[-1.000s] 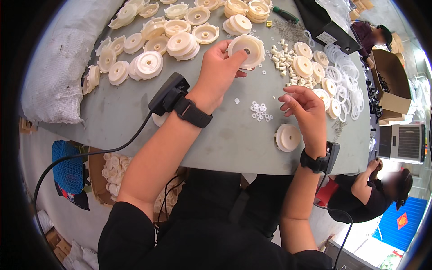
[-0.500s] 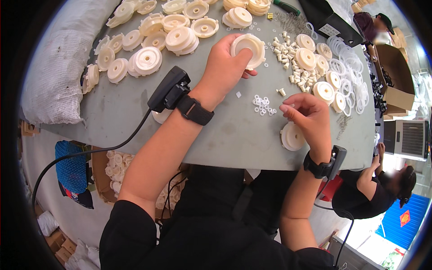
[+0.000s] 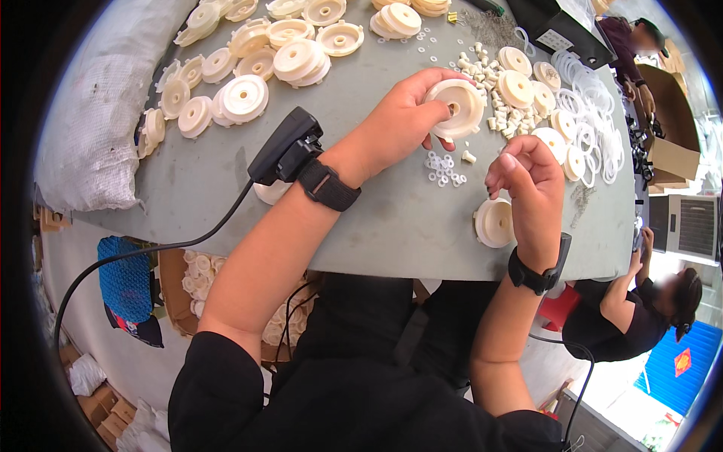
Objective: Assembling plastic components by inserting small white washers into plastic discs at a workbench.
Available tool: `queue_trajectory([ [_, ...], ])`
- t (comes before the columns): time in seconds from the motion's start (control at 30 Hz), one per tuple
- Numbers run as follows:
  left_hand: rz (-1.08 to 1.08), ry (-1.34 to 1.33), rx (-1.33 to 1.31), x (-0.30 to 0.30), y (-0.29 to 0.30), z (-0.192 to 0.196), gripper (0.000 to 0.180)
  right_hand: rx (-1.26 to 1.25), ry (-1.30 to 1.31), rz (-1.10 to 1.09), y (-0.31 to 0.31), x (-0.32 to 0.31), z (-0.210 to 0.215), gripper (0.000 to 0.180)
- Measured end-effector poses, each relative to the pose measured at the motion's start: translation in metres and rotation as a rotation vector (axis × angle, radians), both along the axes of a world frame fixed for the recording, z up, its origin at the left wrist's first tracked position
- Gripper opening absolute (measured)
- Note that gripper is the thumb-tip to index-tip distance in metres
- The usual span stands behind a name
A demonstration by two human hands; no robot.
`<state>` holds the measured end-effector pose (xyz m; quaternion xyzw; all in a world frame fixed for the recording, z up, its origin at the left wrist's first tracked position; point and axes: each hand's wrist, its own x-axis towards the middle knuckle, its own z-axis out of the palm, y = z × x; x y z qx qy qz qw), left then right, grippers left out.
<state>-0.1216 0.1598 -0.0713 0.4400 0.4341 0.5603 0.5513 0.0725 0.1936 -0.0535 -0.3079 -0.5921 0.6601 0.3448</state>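
Note:
My left hand [image 3: 403,117] grips a cream plastic wheel-like disc [image 3: 468,113] by its rim, thumb across its face near the centre hole. The disc is tilted above the table. My right hand [image 3: 536,188] is raised to the right of it, fingers curled and thumb bent in. Whatever its fingertips hold, if anything, is too small to tell. Just below those fingertips lies another cream disc [image 3: 495,224]. Small white washers [image 3: 444,172] sit in a cluster below the held disc, with a single cream plug [image 3: 468,157] beside them.
Many cream discs [image 3: 245,98] cover the table's far left. At the far right are a pile of plugs [image 3: 512,117], more discs [image 3: 516,89], clear rings [image 3: 595,98] and a black box [image 3: 561,34]. A white sack [image 3: 98,113] lines the left edge. Two people work at right.
My left hand has moved right and slightly nearer with the disc, over toward the washers and plugs. My right hand has turned and shifted slightly, its fingers still curled.

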Motion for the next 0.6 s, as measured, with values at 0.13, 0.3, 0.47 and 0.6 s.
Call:
queue_trajectory([
  [0.13, 0.072, 0.022, -0.014, -0.003, 0.001, -0.002, 0.035, 0.135, -0.225, -0.081, -0.002, 0.000, 0.003, 0.010],
  [0.3, 0.198, 0.108, -0.081, -0.004, 0.003, -0.002, 0.035, 0.271, -0.417, -0.111, 0.002, 0.003, -0.002, 0.013],
  [0.47, 0.208, 0.076, -0.093, -0.004, 0.003, -0.006, 0.035, 0.433, -0.639, -0.174, 0.008, -0.001, -0.012, 0.015],
  [0.6, 0.189, 0.098, -0.108, -0.004, 0.004, -0.003, 0.037, 0.298, -0.539, -0.374, 0.014, 0.022, -0.005, 0.015],
])
